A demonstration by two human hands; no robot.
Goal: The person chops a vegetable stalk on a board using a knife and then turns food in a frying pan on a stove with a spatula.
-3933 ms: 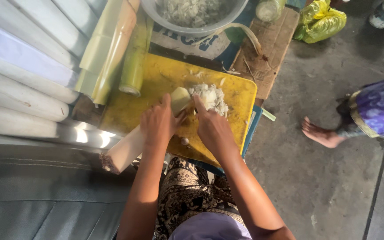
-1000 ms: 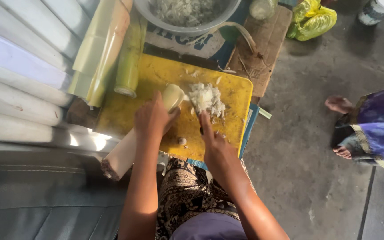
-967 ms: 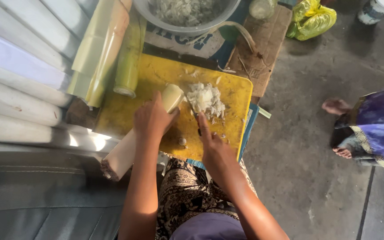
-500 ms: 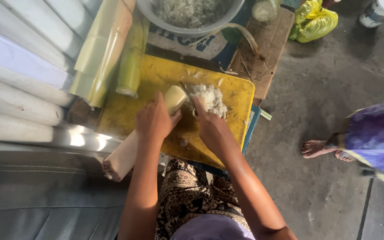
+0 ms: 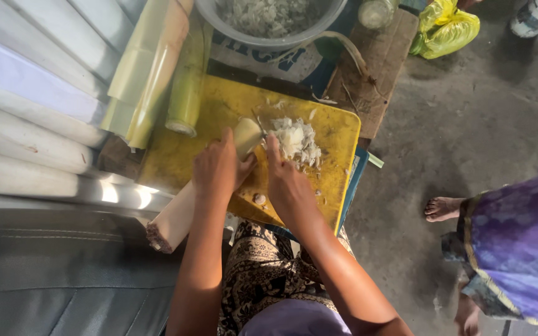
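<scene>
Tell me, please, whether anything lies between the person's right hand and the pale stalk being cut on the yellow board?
Nothing visible does. The left hand grips the pale stalk on the yellow cutting board, and the right hand sits right beside its cut end, next to the pile of white shreds. Whatever the right hand holds is hidden.

A grey, stained concrete floor (image 5: 468,124) fills the right, with pale corrugated metal sheeting (image 5: 26,124) at left.

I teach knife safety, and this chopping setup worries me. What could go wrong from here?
The left hand holds the pale stalk close to its cut end, where the right hand works: fingers could get nicked. The yellow cutting board overhangs the lap and might tip. A bystander's bare foot stands close.
</scene>
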